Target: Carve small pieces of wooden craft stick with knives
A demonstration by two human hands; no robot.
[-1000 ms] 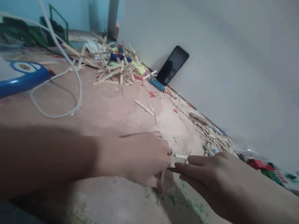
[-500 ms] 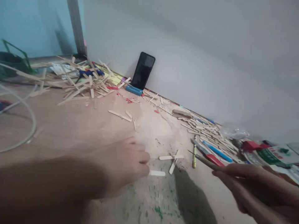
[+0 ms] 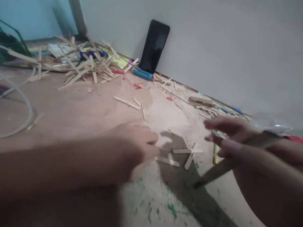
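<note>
My left hand lies low over the table, its fingers bent and pinched at the near end of a flat wooden craft stick. To the right of that stick, two craft sticks lie crossed on the tabletop. My right hand is held above the table with a slim, dull-brown tool gripped in it. The tool's dark blunt end points down-left, and its other end passes behind the fingers. Thumb and fingertips reach left over a yellow pen-like item, partly covered by the hand.
A black phone leans on the wall in a blue stand. Heaped craft sticks fill the back left, and more sticks lie along the wall at right. A white cable loops at left. Green marks stain the table.
My right hand has moved left and up over the table, and its tool has turned, with a blunt end now pointing down-left. The camera view has shifted; my left hand stays at the stick.
</note>
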